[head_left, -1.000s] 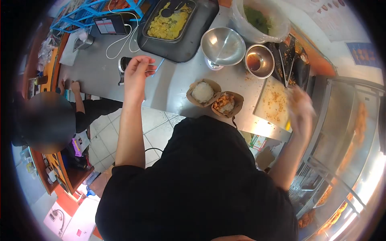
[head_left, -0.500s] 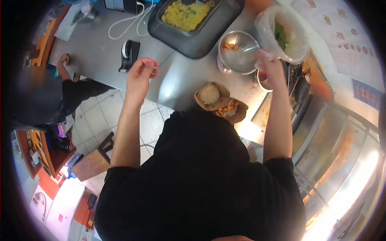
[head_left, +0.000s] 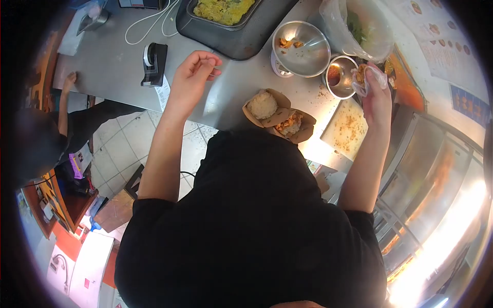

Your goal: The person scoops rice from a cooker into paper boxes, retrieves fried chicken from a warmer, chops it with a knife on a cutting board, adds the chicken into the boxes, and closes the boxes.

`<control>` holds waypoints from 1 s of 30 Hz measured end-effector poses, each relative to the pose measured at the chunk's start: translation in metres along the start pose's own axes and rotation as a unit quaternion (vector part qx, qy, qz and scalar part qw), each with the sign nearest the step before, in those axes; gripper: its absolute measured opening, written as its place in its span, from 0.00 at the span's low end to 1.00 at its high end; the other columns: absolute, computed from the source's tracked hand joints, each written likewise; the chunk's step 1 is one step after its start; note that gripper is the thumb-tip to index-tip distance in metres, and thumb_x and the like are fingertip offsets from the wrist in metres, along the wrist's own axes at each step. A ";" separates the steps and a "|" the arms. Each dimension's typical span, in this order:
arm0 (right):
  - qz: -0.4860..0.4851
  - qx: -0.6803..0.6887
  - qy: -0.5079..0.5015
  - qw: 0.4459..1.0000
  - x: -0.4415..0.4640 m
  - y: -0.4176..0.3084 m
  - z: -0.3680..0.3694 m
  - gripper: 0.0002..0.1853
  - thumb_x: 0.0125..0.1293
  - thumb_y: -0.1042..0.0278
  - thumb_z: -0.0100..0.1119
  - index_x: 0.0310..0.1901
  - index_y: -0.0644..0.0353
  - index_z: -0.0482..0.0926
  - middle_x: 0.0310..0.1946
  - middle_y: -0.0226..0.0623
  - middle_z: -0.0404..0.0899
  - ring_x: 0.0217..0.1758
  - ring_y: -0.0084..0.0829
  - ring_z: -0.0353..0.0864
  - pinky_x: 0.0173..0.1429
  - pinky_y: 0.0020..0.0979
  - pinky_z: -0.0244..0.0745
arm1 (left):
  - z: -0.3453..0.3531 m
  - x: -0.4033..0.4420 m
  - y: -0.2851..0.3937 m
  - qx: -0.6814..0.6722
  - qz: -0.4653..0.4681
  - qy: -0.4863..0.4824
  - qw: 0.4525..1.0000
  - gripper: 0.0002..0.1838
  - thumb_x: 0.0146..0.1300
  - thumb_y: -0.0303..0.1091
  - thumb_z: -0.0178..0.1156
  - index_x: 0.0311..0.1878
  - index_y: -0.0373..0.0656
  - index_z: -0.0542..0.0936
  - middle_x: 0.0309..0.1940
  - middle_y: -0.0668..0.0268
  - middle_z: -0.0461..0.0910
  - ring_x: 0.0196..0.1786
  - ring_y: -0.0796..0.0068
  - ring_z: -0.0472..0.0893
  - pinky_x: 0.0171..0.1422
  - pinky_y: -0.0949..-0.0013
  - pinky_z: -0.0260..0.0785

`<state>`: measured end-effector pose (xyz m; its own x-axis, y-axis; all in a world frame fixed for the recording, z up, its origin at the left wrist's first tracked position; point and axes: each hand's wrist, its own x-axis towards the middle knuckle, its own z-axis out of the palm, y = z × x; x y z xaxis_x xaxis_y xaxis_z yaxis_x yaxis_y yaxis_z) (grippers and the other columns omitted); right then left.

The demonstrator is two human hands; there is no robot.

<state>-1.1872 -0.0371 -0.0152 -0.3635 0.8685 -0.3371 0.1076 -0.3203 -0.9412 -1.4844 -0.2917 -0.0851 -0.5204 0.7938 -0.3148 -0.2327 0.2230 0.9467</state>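
Note:
My right hand is closed on browned food pieces, with clear plastic around its fingertips, just right of a metal cup with red sauce inside. A steel bowl left of the cup holds a few orange-brown pieces. My left hand hovers over the counter, fingers loosely curled, nothing visible in them. Close to my body sits an open cardboard food box: white rice fills one half, rice with orange-brown pieces the other.
A black tray carries a pan of yellow food. A tape dispenser stands left of my left hand. A plastic-lined container of greens is at back right, a crumb-covered board at right. Another person's hand rests at far left.
My right hand has moved right, away from the steel bowl to beyond the cup, and browned pieces now show in it. The view has shifted, and my left hand appears farther right.

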 end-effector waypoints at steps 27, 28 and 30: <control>-0.011 -0.169 0.166 0.971 -0.073 0.035 -0.090 0.18 0.69 0.60 0.58 0.54 0.64 0.78 0.44 0.36 0.82 0.47 0.27 0.81 0.44 0.27 0.76 | 0.017 0.007 -0.014 0.031 -0.059 -0.071 0.995 0.11 0.72 0.37 0.51 0.49 0.42 0.77 0.44 0.66 0.80 0.43 0.76 0.79 0.49 0.71 0.71; -0.006 -0.167 0.170 0.971 -0.077 0.041 -0.097 0.18 0.69 0.60 0.58 0.54 0.64 0.78 0.44 0.36 0.82 0.47 0.27 0.81 0.44 0.27 0.76 | 0.023 0.014 -0.021 0.035 -0.063 -0.076 0.995 0.11 0.72 0.37 0.51 0.49 0.42 0.77 0.44 0.66 0.80 0.43 0.76 0.79 0.49 0.71 0.71; 0.004 -0.180 0.174 0.968 -0.086 0.042 -0.100 0.18 0.70 0.60 0.58 0.53 0.64 0.78 0.44 0.35 0.81 0.46 0.27 0.81 0.46 0.26 0.75 | 0.038 0.033 -0.038 0.033 -0.112 -0.101 0.988 0.12 0.72 0.40 0.51 0.49 0.43 0.76 0.44 0.66 0.80 0.43 0.76 0.80 0.47 0.71 0.71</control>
<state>-1.0586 -0.0869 -0.0282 -0.0337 0.9616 -0.2723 0.4467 -0.2292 -0.8648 -1.4613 -0.2521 -0.1286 -0.2853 0.8162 -0.5024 -0.2646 0.4367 0.8598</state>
